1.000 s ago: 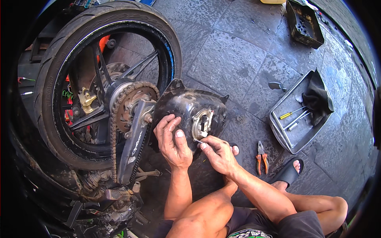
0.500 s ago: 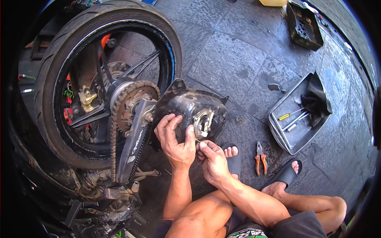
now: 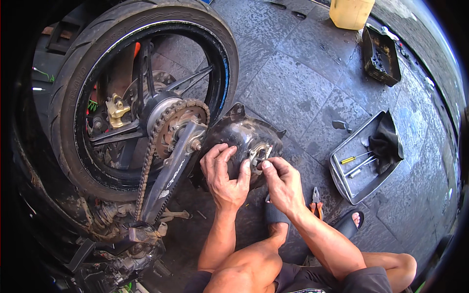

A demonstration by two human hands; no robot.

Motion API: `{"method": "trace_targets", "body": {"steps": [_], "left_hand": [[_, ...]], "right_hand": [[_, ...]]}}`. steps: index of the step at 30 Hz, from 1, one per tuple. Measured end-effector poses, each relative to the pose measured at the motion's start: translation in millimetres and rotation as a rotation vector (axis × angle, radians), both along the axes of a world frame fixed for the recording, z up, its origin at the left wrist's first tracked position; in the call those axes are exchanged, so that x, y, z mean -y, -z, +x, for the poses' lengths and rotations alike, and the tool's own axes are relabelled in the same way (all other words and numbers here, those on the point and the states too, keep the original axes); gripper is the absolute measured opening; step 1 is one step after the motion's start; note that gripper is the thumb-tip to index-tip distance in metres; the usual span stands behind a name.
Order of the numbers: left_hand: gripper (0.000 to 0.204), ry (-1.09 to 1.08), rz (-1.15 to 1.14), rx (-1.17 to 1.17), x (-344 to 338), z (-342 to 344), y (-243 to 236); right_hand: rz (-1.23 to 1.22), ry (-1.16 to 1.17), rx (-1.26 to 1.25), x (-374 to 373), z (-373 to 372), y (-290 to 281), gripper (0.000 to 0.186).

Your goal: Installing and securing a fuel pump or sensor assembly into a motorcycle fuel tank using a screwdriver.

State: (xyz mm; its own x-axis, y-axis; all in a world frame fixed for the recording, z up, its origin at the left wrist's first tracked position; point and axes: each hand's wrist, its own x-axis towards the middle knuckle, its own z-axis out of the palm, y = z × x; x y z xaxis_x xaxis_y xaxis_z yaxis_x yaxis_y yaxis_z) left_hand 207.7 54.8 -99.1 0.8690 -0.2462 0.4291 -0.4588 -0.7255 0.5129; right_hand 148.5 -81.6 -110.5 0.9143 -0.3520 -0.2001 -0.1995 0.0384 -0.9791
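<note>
A black, rounded metal tank [image 3: 239, 128], dusty and scuffed, rests on the floor in front of me beside the wheel. Set in its top is a round opening with a pale fitting [image 3: 259, 155] that has whitish and dark parts. My left hand [image 3: 225, 177] grips the tank, its fingers bent on the black surface and its thumb at the fitting's near-left edge. From the right, my right hand [image 3: 282, 181] pinches thumb against fingers at the fitting's right side. Whatever lies between those fingertips is hidden.
Left stands a motorcycle wheel [image 3: 228, 73] with chain [image 3: 146, 168] and swingarm [image 3: 171, 180]. Orange-handled pliers [image 3: 316, 204] lie by my sandals [image 3: 277, 213]. Right are a grey tray [image 3: 359, 188] with a yellow screwdriver [image 3: 348, 159] and black cloth [image 3: 386, 146], a dark box [image 3: 386, 78] and a yellow jerrycan [image 3: 349, 13].
My right hand has moved up and right, from below the fitting to its right side. My left hand stays on the tank. My foot near the pliers has shifted, and the whole view has tilted.
</note>
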Motion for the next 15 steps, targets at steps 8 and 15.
{"method": "trace_targets", "body": {"steps": [8,15], "left_hand": [[0.028,0.060,-0.284,-0.068,-11,1,4],[0.021,0.117,-0.563,-0.122,-18,0,5]], "right_hand": [[0.422,-0.068,-0.341,9,18,-15,0.030],[0.878,0.005,-0.483,15,26,-22,0.027]]}}
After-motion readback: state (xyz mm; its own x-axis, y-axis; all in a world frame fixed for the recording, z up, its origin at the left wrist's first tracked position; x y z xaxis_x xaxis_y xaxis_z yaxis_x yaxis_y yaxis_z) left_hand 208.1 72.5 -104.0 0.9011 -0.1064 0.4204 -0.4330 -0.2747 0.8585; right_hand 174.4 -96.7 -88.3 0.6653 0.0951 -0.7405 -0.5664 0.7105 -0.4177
